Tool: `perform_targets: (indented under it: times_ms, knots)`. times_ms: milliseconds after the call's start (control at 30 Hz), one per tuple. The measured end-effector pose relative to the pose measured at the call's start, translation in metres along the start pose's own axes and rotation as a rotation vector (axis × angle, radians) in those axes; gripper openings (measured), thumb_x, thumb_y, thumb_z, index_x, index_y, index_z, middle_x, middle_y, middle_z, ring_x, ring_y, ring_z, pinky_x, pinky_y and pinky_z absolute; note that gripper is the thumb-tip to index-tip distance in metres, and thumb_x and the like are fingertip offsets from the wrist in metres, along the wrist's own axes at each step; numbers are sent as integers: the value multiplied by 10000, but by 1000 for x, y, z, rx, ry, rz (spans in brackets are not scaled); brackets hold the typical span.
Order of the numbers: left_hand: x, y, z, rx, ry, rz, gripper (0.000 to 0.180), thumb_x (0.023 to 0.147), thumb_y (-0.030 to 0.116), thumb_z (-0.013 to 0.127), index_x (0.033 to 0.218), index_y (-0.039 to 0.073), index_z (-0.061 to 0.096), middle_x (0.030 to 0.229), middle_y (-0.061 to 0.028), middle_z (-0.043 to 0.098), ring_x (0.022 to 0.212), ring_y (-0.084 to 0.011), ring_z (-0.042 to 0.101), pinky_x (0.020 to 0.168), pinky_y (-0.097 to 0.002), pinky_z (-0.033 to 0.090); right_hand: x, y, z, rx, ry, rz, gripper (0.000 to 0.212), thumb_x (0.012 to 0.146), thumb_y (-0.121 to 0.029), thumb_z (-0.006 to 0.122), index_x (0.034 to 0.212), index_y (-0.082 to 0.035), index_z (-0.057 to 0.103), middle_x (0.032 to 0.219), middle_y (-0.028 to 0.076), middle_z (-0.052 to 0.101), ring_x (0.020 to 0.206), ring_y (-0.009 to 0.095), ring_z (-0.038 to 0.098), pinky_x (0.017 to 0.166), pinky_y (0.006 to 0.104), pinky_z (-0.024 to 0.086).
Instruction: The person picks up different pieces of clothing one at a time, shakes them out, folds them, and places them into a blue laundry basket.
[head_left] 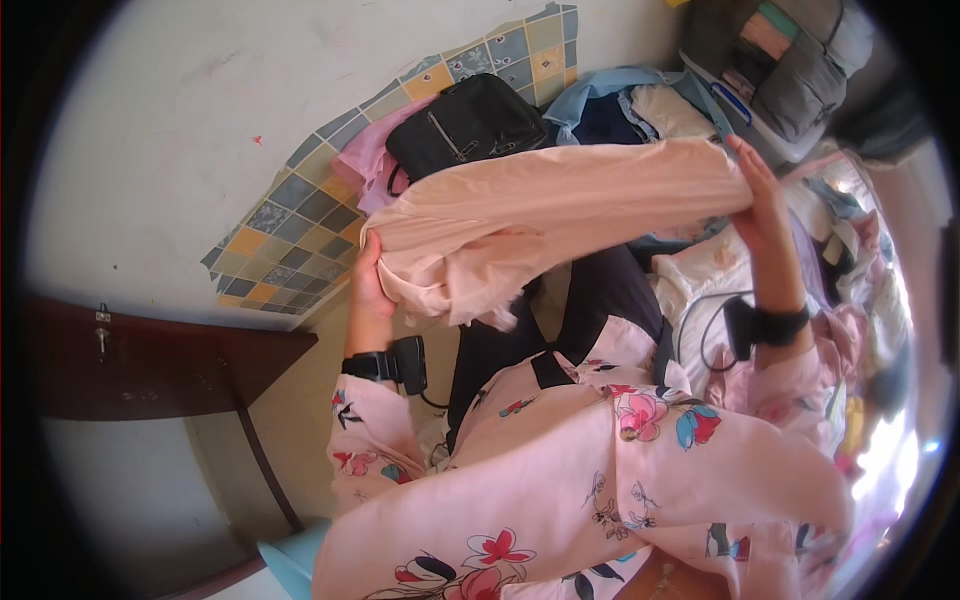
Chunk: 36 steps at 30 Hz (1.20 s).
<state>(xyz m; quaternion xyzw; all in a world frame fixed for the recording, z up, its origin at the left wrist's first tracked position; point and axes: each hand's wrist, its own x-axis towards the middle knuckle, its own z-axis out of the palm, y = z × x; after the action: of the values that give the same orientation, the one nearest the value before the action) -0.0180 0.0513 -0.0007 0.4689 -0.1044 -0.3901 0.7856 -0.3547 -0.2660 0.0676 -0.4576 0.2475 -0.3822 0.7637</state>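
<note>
A long peach-pink cloth garment (pixel 570 200) is stretched in the air across the middle, in front of my body. Its left end hangs in bunched folds with a ragged-looking lower edge. My left hand (pixel 371 285) grips that end, thumb up against the fabric and the other fingers hidden behind it. At the far right end my right hand (pixel 762 195) has hold of the cloth, the fingers partly reaching past its edge. Whether the piece is a sleeve, a trouser leg or something else, I cannot tell.
Behind the garment stand a black zipped bag (pixel 465 125) and a light blue container (pixel 580 95) of clothes. A grey storage bag (pixel 790 85) is at the back right. Piled clothes (pixel 840 260) lie to the right. A dark red wooden piece of furniture (pixel 170 360) stands left.
</note>
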Motion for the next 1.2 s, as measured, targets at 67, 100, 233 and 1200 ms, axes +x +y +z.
perform_targets:
  times_ms: [67,100,233,1200]
  knots:
    - [-6,4,-4,48,-13,-16,487,860,339,504,1195,-8,438,1153,-131,528,1047,-251,520,907,-382,410,24,8,-34,-19,14,-60,272,921,-195,425,1153,-65,485,903,20,568,822,100,562,725,230,451]
    - [-9,7,1,59,-9,-40,472,857,312,509,1190,-16,441,1148,-132,531,1044,-248,521,909,-377,408,30,8,-43,-19,42,-84,277,923,-189,419,1165,-69,477,892,22,568,819,106,563,727,236,450]
    - [-21,18,-8,141,27,-25,427,841,232,514,1171,-32,455,1135,-140,538,1038,-242,526,912,-363,405,36,8,-32,61,173,-39,285,924,-176,406,1187,-81,457,909,28,562,831,132,561,738,291,456]
    - [-43,-54,181,825,-873,-167,314,774,313,632,815,21,524,673,-33,544,597,-139,495,550,-269,409,-16,102,104,-690,-742,-639,662,460,-438,624,978,-26,591,930,152,595,816,283,575,739,320,457]
